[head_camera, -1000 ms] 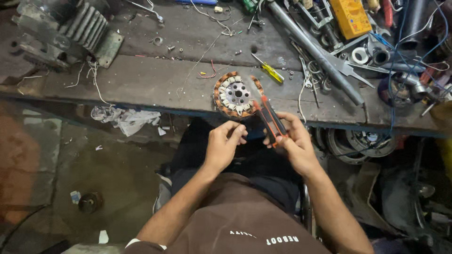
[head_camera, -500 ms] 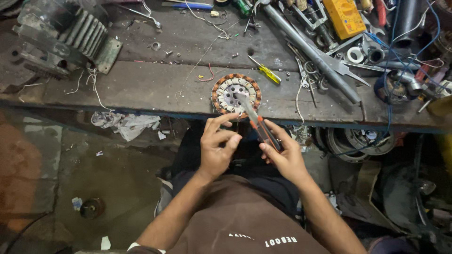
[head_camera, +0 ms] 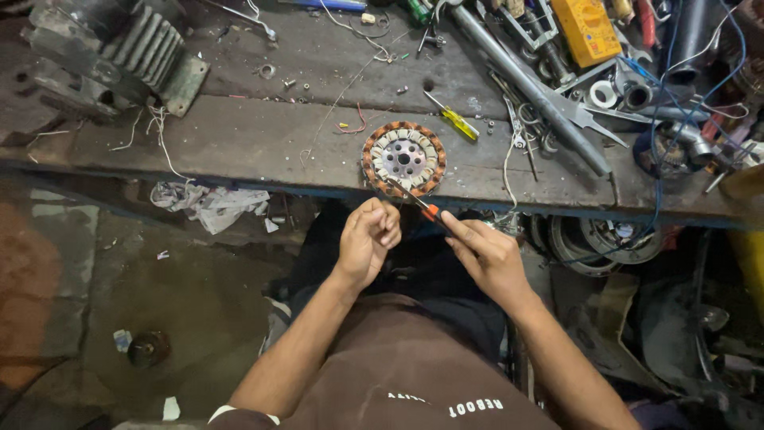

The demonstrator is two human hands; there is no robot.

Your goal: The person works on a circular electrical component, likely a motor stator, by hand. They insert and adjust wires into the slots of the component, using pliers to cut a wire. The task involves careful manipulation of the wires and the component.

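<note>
A round stator (head_camera: 403, 158) with copper-coloured windings and a grey metal core lies on the worn workbench (head_camera: 263, 143) near its front edge. My right hand (head_camera: 487, 255) grips pliers with orange and black handles (head_camera: 420, 204), the metal jaws pointing up-left toward the stator's lower rim. My left hand (head_camera: 368, 236) is curled just left of the pliers' jaws, fingers pinched together on something too small to make out. Both hands hover over my lap, just below the bench edge.
A yellow-handled screwdriver (head_camera: 454, 119) lies right of the stator. A long metal bar (head_camera: 532, 89), a yellow meter (head_camera: 587, 30), tape rolls and blue wires crowd the bench's right. A finned grey motor housing (head_camera: 111, 56) sits at far left. Crumpled paper (head_camera: 208, 204) lies below the bench.
Both hands dropped away from the stator toward my lap. The pliers swung from standing upright to lying low and pointing up-left. The left hand closed into a pinch.
</note>
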